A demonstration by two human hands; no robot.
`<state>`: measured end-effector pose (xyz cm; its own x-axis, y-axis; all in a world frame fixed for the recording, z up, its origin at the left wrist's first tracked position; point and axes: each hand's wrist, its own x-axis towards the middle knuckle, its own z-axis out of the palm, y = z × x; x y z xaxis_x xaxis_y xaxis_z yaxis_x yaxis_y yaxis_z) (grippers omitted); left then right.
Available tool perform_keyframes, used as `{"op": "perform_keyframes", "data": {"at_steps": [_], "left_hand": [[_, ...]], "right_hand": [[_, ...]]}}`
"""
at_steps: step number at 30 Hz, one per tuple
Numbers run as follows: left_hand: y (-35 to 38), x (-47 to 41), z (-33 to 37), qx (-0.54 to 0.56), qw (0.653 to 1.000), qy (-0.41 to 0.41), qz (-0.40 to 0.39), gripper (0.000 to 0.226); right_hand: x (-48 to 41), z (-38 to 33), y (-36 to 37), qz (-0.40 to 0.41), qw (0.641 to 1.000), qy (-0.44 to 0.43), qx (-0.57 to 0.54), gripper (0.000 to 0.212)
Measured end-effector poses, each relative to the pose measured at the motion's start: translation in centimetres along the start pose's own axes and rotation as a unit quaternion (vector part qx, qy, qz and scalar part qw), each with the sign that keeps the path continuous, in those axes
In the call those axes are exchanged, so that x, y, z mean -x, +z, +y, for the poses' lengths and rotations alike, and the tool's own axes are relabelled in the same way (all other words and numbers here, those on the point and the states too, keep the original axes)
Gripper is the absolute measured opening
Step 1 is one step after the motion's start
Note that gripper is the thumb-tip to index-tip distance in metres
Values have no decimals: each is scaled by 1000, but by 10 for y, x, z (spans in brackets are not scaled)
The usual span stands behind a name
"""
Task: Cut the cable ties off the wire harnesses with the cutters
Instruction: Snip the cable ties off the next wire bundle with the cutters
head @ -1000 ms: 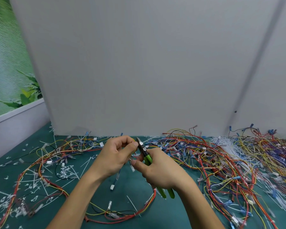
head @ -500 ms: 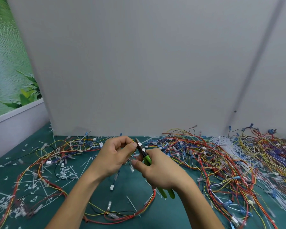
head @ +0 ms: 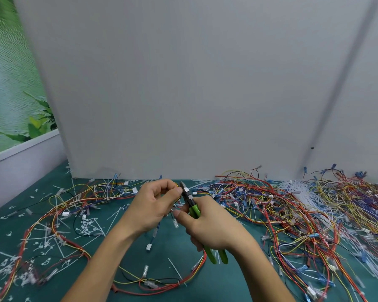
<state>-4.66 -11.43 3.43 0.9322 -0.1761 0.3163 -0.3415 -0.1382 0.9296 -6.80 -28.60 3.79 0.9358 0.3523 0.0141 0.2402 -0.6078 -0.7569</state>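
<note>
The left hand pinches a thin, limp bundle of red and yellow wires above the green desk. The right hand grips the green-handled cutters, blades at the pinch. Judged light and floppy; hold beside the tie.

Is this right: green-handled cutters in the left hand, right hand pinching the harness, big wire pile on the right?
Hands are swapped. The head view shows the cutters in the right hand and the left hand pinching the harness. The wire pile is on the right.
</note>
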Motion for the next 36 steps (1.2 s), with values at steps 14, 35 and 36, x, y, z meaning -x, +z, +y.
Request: {"op": "perform_keyframes", "data": {"at_steps": [14,35,36], "left_hand": [[0,-1,1,3,1000,-1,1,41],[-1,-2,1,27,1000,-5,2,39],[0,-2,1,26,1000,-4,2,36]], "right_hand": [[-3,-2,3,-2,1000,-3,-12,30],[1,-4,3,12,1000,-1,-7,36],[1,-4,3,14,1000,1,-7,36]]}}
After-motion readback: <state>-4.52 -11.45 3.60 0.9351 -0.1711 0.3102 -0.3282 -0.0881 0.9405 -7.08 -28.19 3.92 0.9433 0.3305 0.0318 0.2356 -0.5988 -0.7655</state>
